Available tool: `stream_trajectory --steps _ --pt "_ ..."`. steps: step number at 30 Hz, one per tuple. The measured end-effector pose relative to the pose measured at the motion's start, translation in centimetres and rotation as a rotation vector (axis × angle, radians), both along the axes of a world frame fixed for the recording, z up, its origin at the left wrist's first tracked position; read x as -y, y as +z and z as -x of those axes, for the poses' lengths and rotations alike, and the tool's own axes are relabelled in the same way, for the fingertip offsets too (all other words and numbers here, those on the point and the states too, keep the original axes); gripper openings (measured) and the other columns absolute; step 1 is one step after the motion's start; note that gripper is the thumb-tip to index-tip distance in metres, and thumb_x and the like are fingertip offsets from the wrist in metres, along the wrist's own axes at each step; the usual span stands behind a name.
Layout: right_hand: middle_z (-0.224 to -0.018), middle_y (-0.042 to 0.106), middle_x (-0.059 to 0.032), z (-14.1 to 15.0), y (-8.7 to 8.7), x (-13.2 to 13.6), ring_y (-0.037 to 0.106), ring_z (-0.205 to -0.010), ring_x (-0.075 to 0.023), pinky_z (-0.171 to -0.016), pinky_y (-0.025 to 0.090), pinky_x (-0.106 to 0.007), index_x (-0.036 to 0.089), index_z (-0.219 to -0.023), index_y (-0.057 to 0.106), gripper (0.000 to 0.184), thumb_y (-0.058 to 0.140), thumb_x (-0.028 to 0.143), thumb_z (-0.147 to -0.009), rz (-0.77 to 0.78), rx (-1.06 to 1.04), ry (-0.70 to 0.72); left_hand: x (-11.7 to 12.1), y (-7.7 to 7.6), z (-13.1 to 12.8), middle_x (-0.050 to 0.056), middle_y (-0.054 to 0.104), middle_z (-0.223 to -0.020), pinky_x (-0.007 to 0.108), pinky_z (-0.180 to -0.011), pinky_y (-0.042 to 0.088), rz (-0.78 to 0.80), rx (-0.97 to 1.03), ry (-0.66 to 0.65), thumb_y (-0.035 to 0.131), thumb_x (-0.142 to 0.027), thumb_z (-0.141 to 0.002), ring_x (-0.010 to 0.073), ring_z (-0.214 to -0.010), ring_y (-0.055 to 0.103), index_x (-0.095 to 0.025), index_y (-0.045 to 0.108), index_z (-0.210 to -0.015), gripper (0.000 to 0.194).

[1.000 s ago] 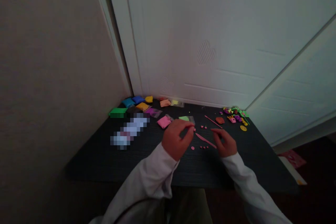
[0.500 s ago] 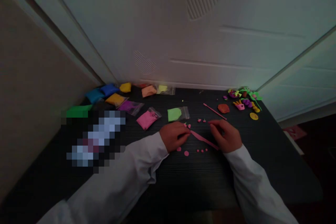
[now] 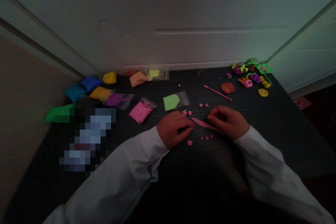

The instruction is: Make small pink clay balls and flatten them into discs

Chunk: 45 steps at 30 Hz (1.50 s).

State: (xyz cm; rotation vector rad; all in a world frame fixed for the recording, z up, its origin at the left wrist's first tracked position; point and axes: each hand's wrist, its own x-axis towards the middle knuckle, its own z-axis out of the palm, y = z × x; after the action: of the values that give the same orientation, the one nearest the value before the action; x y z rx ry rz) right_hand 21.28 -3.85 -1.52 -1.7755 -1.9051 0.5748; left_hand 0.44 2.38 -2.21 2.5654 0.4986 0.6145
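My left hand [image 3: 174, 129] is closed, thumb and fingertips pinched together just left of a pink plastic modelling knife [image 3: 201, 123]. Whatever lies between those fingertips is hidden. My right hand [image 3: 229, 121] is curled with its fingertips together above the knife, whose right end passes beneath it. Anything in that pinch is too small to make out. A flat pink clay disc [image 3: 189, 142] and several tiny pink clay balls [image 3: 207, 138] lie nearer me. Beyond the hands sit small pink clay pieces with green tops [image 3: 201, 105]; others are beside my left fingers.
Bags of coloured clay, including pink [image 3: 141, 110], light green [image 3: 171, 102] and blue [image 3: 91, 83], spread across the left and back. A pink stick tool [image 3: 217, 92], a red-brown clay lump [image 3: 228, 88] and finished clay figures [image 3: 246, 82] stand back right. A white panel closes the rear.
The camera view has shifted downward. Both hands stay near the knife with fingers pinched. A second pink disc beside my left hand no longer shows.
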Motion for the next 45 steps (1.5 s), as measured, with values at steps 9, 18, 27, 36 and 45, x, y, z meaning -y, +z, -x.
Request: stream_trajectory --steps 9,18,27,36,45 --pt "-0.075 0.054 0.0004 -0.7 -1.0 -0.9 0.052 -0.061 -0.0083 -0.055 0.044 -0.025 0.013 -0.086 0.053 0.025 0.044 0.036 -0.082 -0.040 -0.085 -0.211 2.7 0.3 -1.0 0.003 0.058 -0.075 0.037 -0.075 0.032 -0.097 -0.072 0.001 0.049 -0.031 -0.076 0.0194 -0.080 0.044 -0.024 0.064 -0.089 0.022" --pt "-0.083 0.055 -0.0014 -1.5 -1.6 -1.2 0.054 -0.067 -0.0102 -0.059 0.046 -0.027 0.013 -0.091 0.053 0.024 0.045 0.033 -0.082 -0.127 -0.184 -0.344 2.5 0.0 -1.2 0.002 0.058 -0.077 0.033 -0.073 0.033 -0.109 -0.105 0.070 0.048 -0.033 -0.078 0.0171 -0.080 0.046 -0.024 0.065 -0.081 0.020" --pt "-0.089 0.055 -0.0028 -4.5 -1.9 -2.3 0.054 -0.073 -0.0121 -0.063 0.046 -0.030 0.013 -0.095 0.052 0.025 0.046 0.033 -0.082 -0.235 -0.255 -0.704 1.4 -0.5 1.1 0.002 0.059 -0.075 0.032 -0.072 0.035 -0.084 -0.092 0.158 0.050 -0.032 -0.076 0.0171 -0.080 0.047 -0.022 0.065 -0.082 0.019" --pt "-0.093 0.054 -0.0038 -4.1 -1.5 -1.9 0.054 -0.076 -0.0126 -0.064 0.046 -0.031 0.014 -0.099 0.051 0.025 0.046 0.032 -0.082 -0.192 -0.420 -0.774 2.3 0.1 2.5 -0.002 0.061 -0.079 0.028 -0.077 0.036 -0.150 -0.069 0.305 0.053 -0.036 -0.071 0.0138 -0.083 0.051 -0.027 0.064 -0.084 0.019" --pt "-0.098 0.054 -0.0041 -3.9 -1.0 -1.2 0.053 -0.081 -0.0141 -0.070 0.045 -0.032 0.016 -0.098 0.052 0.023 0.044 0.031 -0.082 -0.176 -0.505 -0.738 2.0 0.8 8.4 0.014 0.045 -0.117 0.058 -0.091 0.005 -0.224 -0.070 1.173 0.049 -0.035 -0.071 0.0346 -0.118 0.026 -0.018 0.045 -0.113 0.046"
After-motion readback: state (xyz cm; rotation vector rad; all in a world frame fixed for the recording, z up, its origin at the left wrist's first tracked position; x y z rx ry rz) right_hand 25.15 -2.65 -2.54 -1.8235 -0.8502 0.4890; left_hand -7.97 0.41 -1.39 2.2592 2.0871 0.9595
